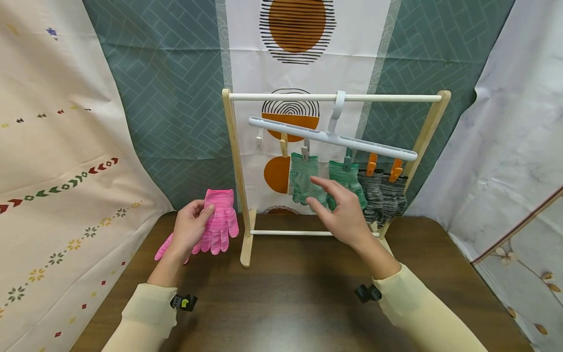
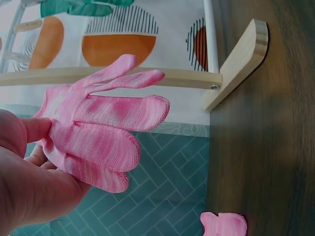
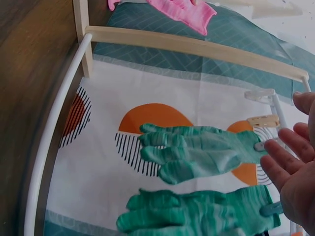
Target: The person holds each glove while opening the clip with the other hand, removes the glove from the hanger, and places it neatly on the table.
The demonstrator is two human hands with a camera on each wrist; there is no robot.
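A pink glove [image 1: 221, 215] is pinched near its cuff between the thumb and fingers of the left hand [image 1: 190, 226]; its fingers hang down. Another pink glove [image 2: 225, 224] shows low in the left wrist view, partly hidden in the head view. The right hand [image 1: 342, 212], thumb and fingers spread and holding nothing, is before the green gloves. One lighter green glove [image 1: 303, 178] hangs from a grey clip [image 1: 305, 150], another green glove [image 3: 197, 211] from a teal clip [image 1: 348, 159]. Dark grey gloves [image 1: 373, 194] hang from orange clips [image 1: 371, 164].
A white hanger [image 1: 286, 129] hangs tilted from the rack's top bar [image 1: 387, 98]. A white clip [image 1: 259, 141] and a beige clip [image 1: 283, 145] hang at its left part, without gloves. The rack's wooden foot [image 1: 247, 249] stands on the brown table [image 1: 272, 293]. Patterned cloths surround it.
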